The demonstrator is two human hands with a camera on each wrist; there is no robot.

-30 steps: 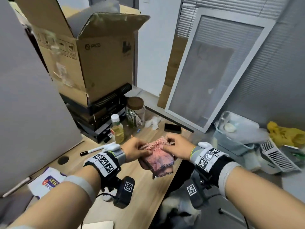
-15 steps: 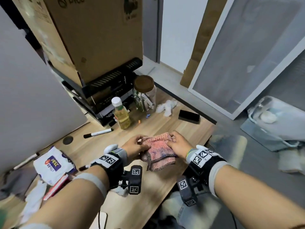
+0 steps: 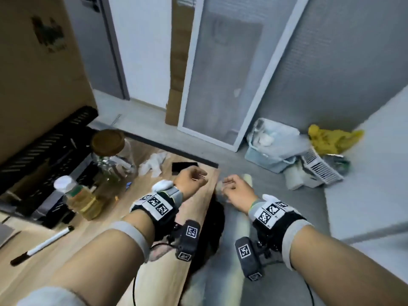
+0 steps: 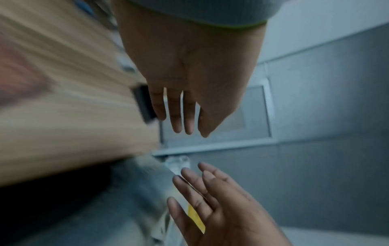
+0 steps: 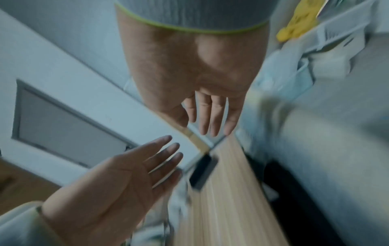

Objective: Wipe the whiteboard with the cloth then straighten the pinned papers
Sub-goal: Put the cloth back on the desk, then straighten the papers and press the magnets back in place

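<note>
Letting go: your left hand [image 3: 191, 179] and right hand [image 3: 236, 188] now hang empty, fingers relaxed (pink cloth gone from view), wiping stalled.

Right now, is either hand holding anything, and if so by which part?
Nothing is held. The left hand and the right hand both show straight, spread fingers with nothing between them. No cloth shows in either hand in any view.
</note>
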